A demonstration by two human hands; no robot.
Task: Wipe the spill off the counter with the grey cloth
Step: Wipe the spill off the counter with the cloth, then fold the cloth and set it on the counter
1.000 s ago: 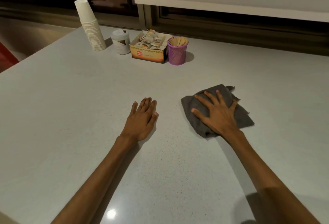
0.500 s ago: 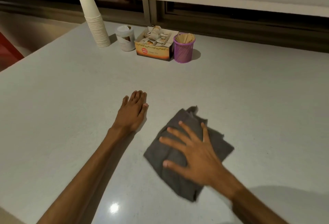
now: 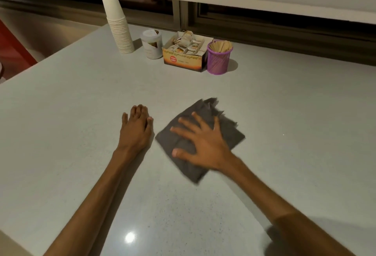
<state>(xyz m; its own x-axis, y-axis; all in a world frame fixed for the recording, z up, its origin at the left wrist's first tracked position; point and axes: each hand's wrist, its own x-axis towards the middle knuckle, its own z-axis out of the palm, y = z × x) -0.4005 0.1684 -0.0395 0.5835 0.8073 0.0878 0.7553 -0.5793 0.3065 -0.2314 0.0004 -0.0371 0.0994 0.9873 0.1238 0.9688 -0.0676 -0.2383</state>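
The grey cloth [image 3: 231, 131] lies crumpled flat on the pale speckled counter [image 3: 77, 101], just right of centre. My right hand [image 3: 203, 143] presses down on it, palm flat and fingers spread, covering its middle. Beside the cloth's left corner, my left hand [image 3: 136, 128] rests palm down on the bare counter with its fingers together and nothing in it. No spill shows on the surface around the cloth.
Along the back of the counter stand a stack of white paper cups [image 3: 119, 29], a white tub [image 3: 152, 44], an open box of tea bags [image 3: 184, 59] and a purple mesh holder of wooden sticks [image 3: 218, 59]. The counter's left edge runs diagonally, with a window frame behind.
My right hand swept the cloth from the right toward me and leftward, then pushed it a little away again. My left hand stayed flat in place.
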